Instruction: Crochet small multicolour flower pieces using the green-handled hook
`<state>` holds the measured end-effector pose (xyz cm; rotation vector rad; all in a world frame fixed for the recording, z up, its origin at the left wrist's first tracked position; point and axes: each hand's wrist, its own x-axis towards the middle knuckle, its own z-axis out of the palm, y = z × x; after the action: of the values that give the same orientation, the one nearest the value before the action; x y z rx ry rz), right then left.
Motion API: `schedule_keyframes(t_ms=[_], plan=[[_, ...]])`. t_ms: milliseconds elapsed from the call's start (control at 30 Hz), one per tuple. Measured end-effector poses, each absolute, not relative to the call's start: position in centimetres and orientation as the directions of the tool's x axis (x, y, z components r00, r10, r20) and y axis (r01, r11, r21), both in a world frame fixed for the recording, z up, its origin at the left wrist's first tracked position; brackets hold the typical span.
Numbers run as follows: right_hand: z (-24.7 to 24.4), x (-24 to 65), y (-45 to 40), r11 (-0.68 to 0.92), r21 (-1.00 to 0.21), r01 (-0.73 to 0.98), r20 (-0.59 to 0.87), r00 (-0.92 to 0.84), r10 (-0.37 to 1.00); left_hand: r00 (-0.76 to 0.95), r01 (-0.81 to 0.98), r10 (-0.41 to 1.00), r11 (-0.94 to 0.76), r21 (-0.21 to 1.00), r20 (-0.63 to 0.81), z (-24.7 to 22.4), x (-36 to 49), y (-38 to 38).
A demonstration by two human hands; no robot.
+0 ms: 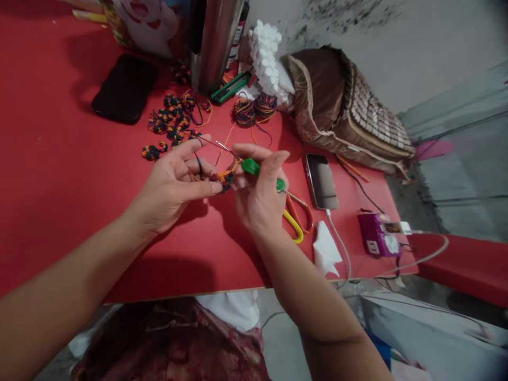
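Observation:
My left hand (174, 177) pinches a small crocheted piece (224, 180) in dark, orange and maroon yarn between thumb and fingers. Dark yarn loops round its raised fingers. In my right hand (262, 190) is a crochet hook with a green handle (251, 167), its thin metal tip pointing left above the piece. An orange strand runs from the piece up to the hook. Behind the hands lie wound yarn bundles (254, 109) and several small crocheted pieces (170, 117) in the same colours.
On the red table (47, 174) are a black case (125, 88), a steel flask (216, 47), a green cutter (231, 88) and a brown bag (349, 100). Right of my hands are scissors with orange and yellow handles (298, 233), a plugged-in phone (321, 181), white paper (326, 248) and a purple box (377, 234).

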<state>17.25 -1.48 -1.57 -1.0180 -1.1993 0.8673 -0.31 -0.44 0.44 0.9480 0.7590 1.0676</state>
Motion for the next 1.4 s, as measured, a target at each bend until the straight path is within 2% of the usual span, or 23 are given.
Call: schedule_keyframes(t_ms=[133,233,400,567,733,900,1067,1400], plan=[[-0.8,17.8,-0.7,0.262,-0.958,-0.12,0.258,0.048,0.965,0.347,-0.359,0.933,0.225,0.906,-0.094,0.9,-0.6,-0.2],[-0.7,18.3,-0.6,0.261,-0.959,-0.111,0.258,0.04,0.965,0.357,-0.364,0.928,0.247,0.898,-0.11,1.6,-0.7,-0.3],[-0.4,18.4,-1.1,0.3,-0.952,-0.069,0.294,0.083,0.952,0.372,-0.368,0.923,0.246,0.897,-0.1,1.7,-0.7,-0.5],[0.2,18.3,-1.5,0.329,-0.944,-0.037,0.318,0.171,0.932,0.299,-0.401,0.952,0.186,0.897,-0.064,1.1,-0.4,-0.3],[0.1,18.3,-1.7,0.374,-0.923,-0.093,0.357,0.161,0.92,0.289,-0.475,0.955,0.206,0.856,-0.07,1.0,-0.5,0.0],[0.3,17.9,-1.7,0.332,-0.942,-0.049,0.316,0.204,0.927,0.328,-0.49,0.936,0.281,0.825,-0.124,1.5,-0.9,0.1],[0.2,17.7,-1.5,0.361,-0.922,-0.137,0.331,0.2,0.922,0.344,-0.488,0.921,0.342,0.803,-0.184,1.8,-1.0,0.1],[0.1,17.6,-1.3,0.327,-0.937,-0.12,0.297,0.218,0.93,0.328,-0.496,0.886,0.458,0.738,-0.329,2.7,-0.8,-0.1]])
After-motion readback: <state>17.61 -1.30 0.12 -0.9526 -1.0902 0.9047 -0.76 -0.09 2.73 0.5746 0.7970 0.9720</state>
